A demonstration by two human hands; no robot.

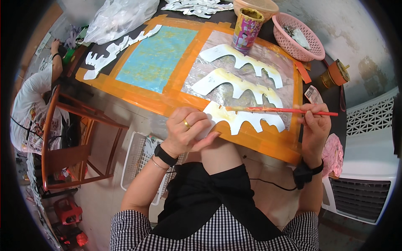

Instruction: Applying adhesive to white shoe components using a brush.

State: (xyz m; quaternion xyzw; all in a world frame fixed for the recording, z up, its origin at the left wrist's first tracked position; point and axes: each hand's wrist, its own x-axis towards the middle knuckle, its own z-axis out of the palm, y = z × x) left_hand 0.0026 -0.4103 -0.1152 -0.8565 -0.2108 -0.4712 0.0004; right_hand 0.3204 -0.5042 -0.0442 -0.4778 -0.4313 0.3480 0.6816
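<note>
A slim red-handled paintbrush (293, 111) is gripped by my right hand (315, 127), its tip resting on the nearest white scalloped cut-out (251, 120). Yellowish glue-like smears mark that piece. My left hand (189, 127) is closed, thumb and fingers pinching the left end of the same cut-out near the table's front edge. Two similar cut-outs, a middle one (240, 85) and a far one (228, 51), lie beyond it with yellowish smears. All three sit on a clear-covered work sheet (194, 81) edged with orange tape.
A purple can (247, 31) with a smeared rim stands behind the cut-outs. Right of it are a pink basket (289, 37) and an orange-lidded jar (335, 74). Leftward lie a blue sheet (155, 58), jagged white pieces (98, 62) and a plastic bag (119, 19). Another person (35, 100) is at far left.
</note>
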